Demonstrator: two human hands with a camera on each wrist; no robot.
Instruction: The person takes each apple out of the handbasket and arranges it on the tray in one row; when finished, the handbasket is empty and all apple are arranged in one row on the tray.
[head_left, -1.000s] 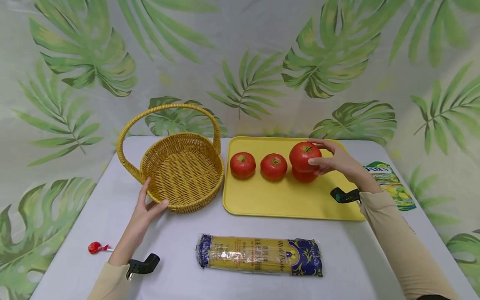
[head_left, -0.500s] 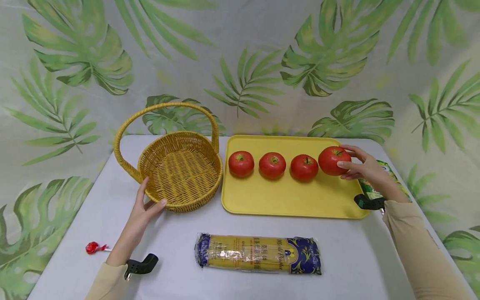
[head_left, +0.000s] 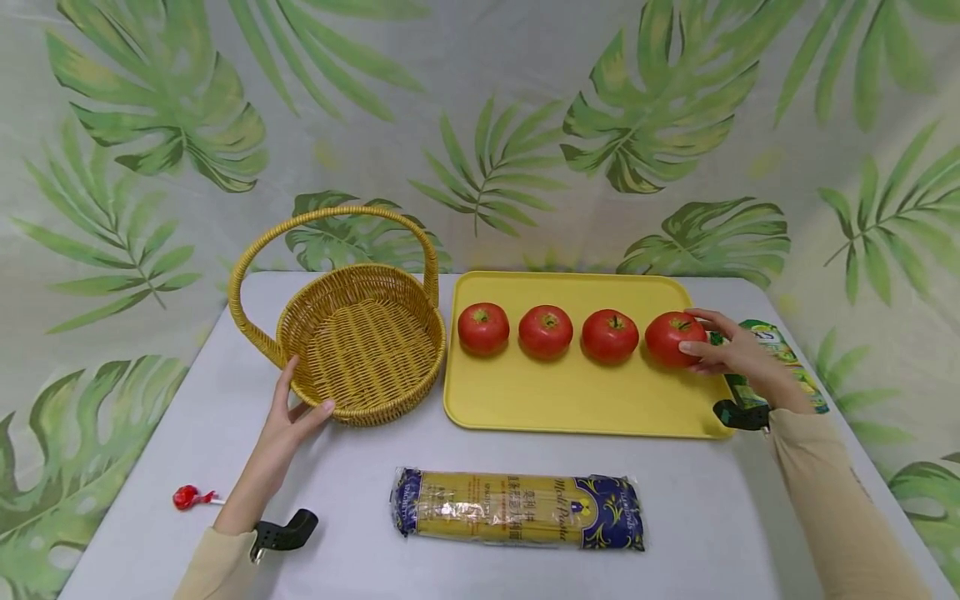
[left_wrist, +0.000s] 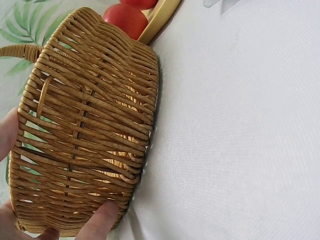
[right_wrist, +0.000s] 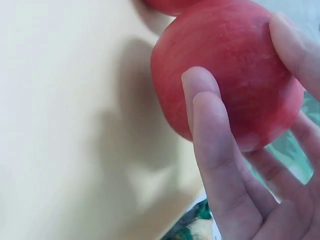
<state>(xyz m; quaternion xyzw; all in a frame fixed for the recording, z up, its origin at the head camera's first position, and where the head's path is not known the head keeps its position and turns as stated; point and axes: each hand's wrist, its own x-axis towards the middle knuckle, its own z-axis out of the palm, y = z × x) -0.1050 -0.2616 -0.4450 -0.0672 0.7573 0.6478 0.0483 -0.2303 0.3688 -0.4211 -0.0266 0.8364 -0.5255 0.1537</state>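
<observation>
Four red tomatoes would be a row; several sit along the yellow tray [head_left: 585, 408], including one tomato [head_left: 483, 328] at its left. My right hand [head_left: 738, 354] grips the rightmost tomato [head_left: 672, 338], thumb and fingers spread round its side. In the right wrist view this tomato [right_wrist: 225, 75] shows smooth red skin, with a shadow on the tray beside it. My left hand [head_left: 288, 425] holds the near-left rim of a round wicker basket [head_left: 375, 354] with a tall handle. Close up in the left wrist view, fingertips [left_wrist: 102, 220] lie against the basket's woven outer wall [left_wrist: 85, 125].
A long packet of spaghetti [head_left: 517, 510] lies in front of the tray. At the left is a red lollipop [head_left: 186, 497], its stick partly behind my left wrist. A green candy bag [head_left: 780, 358] lies right of the tray, partly hidden by my right arm.
My right hand has carried the tomato rightward from above the third tomato and lowered it at the right end of the row. My left hand stays at the basket.
</observation>
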